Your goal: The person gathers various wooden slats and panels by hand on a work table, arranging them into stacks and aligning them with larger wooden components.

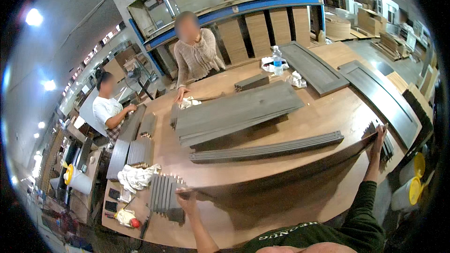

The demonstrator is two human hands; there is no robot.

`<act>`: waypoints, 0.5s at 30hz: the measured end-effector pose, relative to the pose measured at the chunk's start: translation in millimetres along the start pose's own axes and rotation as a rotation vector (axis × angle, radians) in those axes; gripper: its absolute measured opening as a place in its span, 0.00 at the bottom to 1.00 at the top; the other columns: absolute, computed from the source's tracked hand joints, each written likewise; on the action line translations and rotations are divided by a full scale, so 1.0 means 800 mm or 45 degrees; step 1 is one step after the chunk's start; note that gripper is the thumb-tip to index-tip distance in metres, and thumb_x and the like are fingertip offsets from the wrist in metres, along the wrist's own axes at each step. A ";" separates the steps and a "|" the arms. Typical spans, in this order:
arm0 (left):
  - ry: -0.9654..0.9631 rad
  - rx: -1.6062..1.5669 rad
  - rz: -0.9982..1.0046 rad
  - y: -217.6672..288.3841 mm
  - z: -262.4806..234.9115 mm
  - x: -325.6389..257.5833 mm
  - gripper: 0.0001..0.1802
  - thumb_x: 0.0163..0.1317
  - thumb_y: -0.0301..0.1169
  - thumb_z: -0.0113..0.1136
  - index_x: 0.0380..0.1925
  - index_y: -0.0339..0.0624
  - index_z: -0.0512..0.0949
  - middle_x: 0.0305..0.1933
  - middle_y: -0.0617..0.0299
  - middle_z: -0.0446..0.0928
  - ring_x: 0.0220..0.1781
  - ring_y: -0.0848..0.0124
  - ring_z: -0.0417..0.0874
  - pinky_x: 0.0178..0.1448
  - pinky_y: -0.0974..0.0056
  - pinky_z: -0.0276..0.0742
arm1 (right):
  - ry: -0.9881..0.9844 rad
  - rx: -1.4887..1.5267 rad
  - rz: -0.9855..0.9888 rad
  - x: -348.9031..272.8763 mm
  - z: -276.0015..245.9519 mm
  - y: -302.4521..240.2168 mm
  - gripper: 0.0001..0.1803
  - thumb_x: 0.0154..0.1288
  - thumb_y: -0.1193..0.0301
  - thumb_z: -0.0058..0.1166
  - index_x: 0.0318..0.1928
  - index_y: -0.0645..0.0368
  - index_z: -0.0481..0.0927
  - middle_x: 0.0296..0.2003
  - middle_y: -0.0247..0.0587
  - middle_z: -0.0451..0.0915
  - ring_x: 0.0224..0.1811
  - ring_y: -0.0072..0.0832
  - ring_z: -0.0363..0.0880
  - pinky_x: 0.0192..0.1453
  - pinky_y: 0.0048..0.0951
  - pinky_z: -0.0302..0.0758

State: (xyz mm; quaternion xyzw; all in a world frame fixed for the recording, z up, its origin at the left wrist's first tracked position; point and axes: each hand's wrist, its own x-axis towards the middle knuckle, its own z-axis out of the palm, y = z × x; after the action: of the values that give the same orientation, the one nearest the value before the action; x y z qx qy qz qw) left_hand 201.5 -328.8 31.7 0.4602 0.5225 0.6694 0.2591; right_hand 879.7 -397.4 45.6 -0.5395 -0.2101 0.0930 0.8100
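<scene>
A long, dark grey board [286, 174] is held tilted up on its edge above the near side of the table, spanning from one hand to the other. My left hand [187, 202] grips its left end, close to a row of short grey slats [163, 192] with pegged ends. At the far right, my right hand [380, 135] is closed around the other end, beside more short grey pieces [387, 149]. Just beyond the board lies a bundle of long grey strips [267, 148]. Farther back rests a stack of wide grey panels [239, 111].
Framed grey panels [311, 68] lie at the back right of the wooden table [281, 218], near a water bottle [277, 61]. White rags [136, 178] and piled slats line the left side. Two people stand across the table, one touching its far edge. Yellow-lidded buckets [412, 189] stand right.
</scene>
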 end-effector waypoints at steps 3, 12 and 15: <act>0.068 -0.067 -0.033 0.031 0.033 -0.002 0.25 0.51 0.35 0.68 0.43 0.42 0.64 0.37 0.65 0.65 0.42 0.72 0.67 0.50 0.67 0.65 | -0.011 0.003 0.036 0.001 0.008 -0.002 0.43 0.59 0.51 0.50 0.67 0.51 0.44 0.59 0.51 0.60 0.59 0.39 0.64 0.59 0.41 0.64; -0.166 -0.111 -0.106 -0.003 -0.009 0.019 0.30 0.52 0.26 0.63 0.55 0.35 0.62 0.50 0.59 0.66 0.50 0.69 0.66 0.58 0.66 0.61 | -0.073 -0.237 -0.020 -0.001 0.045 -0.004 0.53 0.55 0.43 0.51 0.67 0.62 0.38 0.65 0.51 0.51 0.66 0.40 0.56 0.66 0.43 0.54; -0.130 -0.109 0.008 0.039 0.025 0.014 0.32 0.49 0.28 0.66 0.54 0.37 0.64 0.48 0.60 0.69 0.49 0.69 0.68 0.58 0.66 0.62 | -0.127 -0.242 0.018 0.010 0.022 -0.006 0.51 0.56 0.45 0.51 0.67 0.62 0.40 0.65 0.52 0.49 0.65 0.41 0.55 0.65 0.43 0.58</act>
State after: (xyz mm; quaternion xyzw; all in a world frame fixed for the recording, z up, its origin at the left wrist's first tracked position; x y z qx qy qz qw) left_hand 218.2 -320.7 65.3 0.4838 0.4780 0.6677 0.3027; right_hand 878.7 -381.3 57.7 -0.6100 -0.2542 0.1053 0.7431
